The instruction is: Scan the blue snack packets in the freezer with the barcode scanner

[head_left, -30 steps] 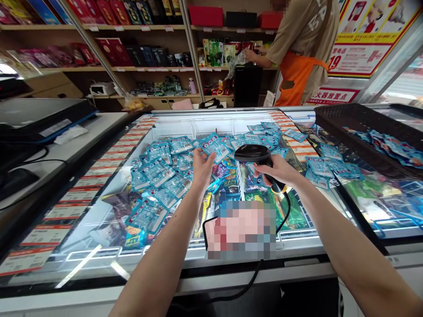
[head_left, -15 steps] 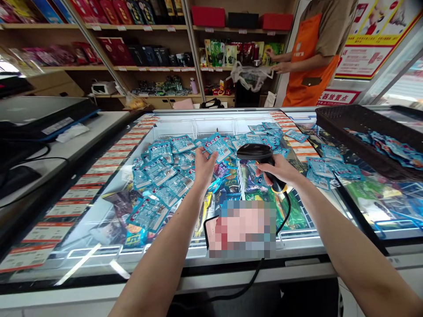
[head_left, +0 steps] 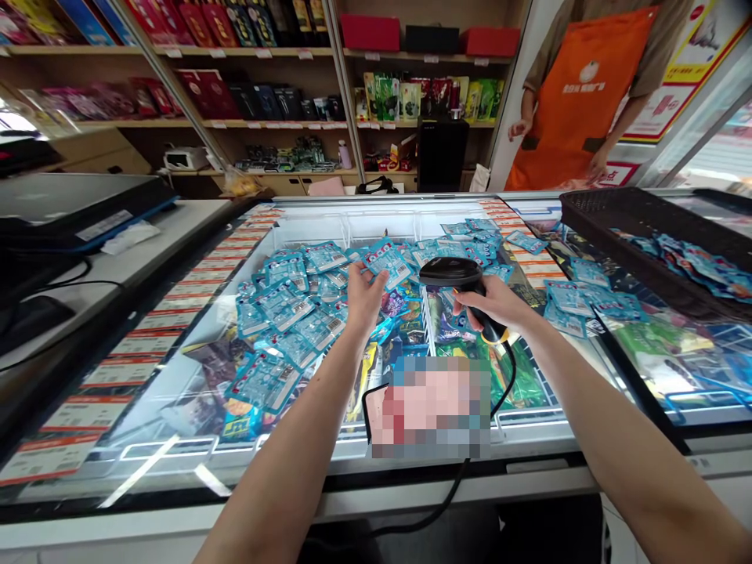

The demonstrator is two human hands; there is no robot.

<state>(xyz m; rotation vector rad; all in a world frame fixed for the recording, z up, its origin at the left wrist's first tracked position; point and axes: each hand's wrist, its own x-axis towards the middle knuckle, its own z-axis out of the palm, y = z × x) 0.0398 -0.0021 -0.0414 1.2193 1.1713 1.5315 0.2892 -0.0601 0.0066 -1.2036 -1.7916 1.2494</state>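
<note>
Between the fingers of my left hand (head_left: 365, 296) is a blue snack packet (head_left: 388, 265), its barcode side facing up. My right hand (head_left: 497, 301) is wrapped round the grip of a black barcode scanner (head_left: 451, 272), whose head points left at that packet, a short gap away. From the scanner's yellow-ringed base a black cable (head_left: 510, 384) loops down over the front edge. Many more blue packets (head_left: 286, 304) lie heaped on the glass top to the left of my left hand. Others are spread behind the scanner.
The glass-topped freezer (head_left: 176, 376) has price labels along its left side. A dark basket (head_left: 634, 227) holding blue packets stands at right, near loose packets (head_left: 593, 298). A partly blurred phone (head_left: 376, 415) lies in front. Across the freezer stands a person in an orange apron (head_left: 587, 102).
The person in the orange apron has turned to face the freezer and lowered their arms; the clear plastic bag is out of sight. My hands, the packet and the scanner are almost unmoved.
</note>
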